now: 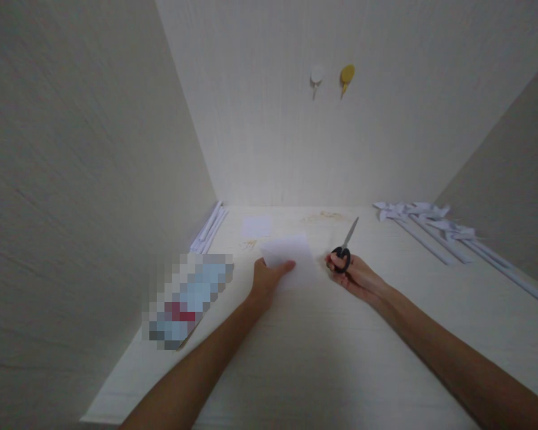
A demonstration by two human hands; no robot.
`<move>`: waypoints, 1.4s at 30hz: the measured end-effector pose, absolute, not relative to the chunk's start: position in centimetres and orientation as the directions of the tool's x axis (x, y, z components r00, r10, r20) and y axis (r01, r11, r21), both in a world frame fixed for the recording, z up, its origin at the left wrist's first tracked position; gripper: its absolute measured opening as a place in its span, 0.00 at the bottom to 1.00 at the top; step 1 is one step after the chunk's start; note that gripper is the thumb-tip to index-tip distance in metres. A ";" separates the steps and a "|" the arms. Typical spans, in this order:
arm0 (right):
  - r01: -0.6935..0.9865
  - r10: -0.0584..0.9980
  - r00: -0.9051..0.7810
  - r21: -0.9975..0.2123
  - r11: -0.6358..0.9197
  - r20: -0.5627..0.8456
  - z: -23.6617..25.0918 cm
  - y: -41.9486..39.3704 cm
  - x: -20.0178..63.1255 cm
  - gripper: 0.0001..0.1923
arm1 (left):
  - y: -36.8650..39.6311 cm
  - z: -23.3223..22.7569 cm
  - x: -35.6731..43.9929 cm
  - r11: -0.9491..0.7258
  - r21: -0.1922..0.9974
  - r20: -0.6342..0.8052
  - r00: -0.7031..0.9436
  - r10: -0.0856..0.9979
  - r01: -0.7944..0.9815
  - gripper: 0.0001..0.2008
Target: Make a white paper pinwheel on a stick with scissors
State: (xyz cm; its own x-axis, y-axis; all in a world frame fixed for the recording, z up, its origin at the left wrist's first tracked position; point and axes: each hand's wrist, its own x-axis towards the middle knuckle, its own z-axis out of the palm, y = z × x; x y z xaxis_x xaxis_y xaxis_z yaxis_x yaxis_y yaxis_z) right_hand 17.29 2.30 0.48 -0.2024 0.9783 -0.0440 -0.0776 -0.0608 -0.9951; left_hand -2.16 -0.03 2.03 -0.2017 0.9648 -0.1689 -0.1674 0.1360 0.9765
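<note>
My left hand [269,279] grips the lower left part of a white sheet of paper [291,251], with the thumb lying on top and the other fingers hidden under it. To the right of the sheet, my right hand [347,275] is closed around the black handles of a pair of scissors [348,236]. The blades look closed and point up, away from me. A smaller white paper piece [256,226] lies flat behind the sheet, to its left.
Rolled white paper sticks [208,230] lie along the left wall. Paper pinwheels on sticks [424,218] rest at the right. A blurred-out flat object [192,301] lies at left. A white hook [316,76] and a yellow hook [347,74] are on the back wall.
</note>
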 end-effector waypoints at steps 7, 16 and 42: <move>0.036 0.967 -0.236 -0.995 -0.091 -0.097 -0.2 0.1 15.3 0.16 | -0.3 2.3 -1.8 0.163 0.986 -0.165 -0.135 0.977 -0.025 0.15; -0.317 0.997 0.037 -0.947 -0.057 -0.073 -0.5 -0.1 14.9 0.15 | 0.2 1.5 -1.9 0.225 0.782 -0.055 0.295 0.954 -0.582 0.14; -0.142 0.990 -0.127 -0.987 -0.080 -0.062 -0.3 -0.7 14.0 0.11 | -1.0 0.9 0.8 0.062 0.949 -0.111 -0.142 0.984 -0.309 0.18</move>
State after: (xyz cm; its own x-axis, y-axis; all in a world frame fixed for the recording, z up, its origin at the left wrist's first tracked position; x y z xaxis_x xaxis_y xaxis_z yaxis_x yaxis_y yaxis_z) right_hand 13.97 -0.72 -0.27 -0.1269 0.9900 -0.0616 -0.1424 -0.0796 -0.9866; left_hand 0.80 -0.97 0.95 -0.1416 0.9837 -0.1107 -0.3086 0.0624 0.9491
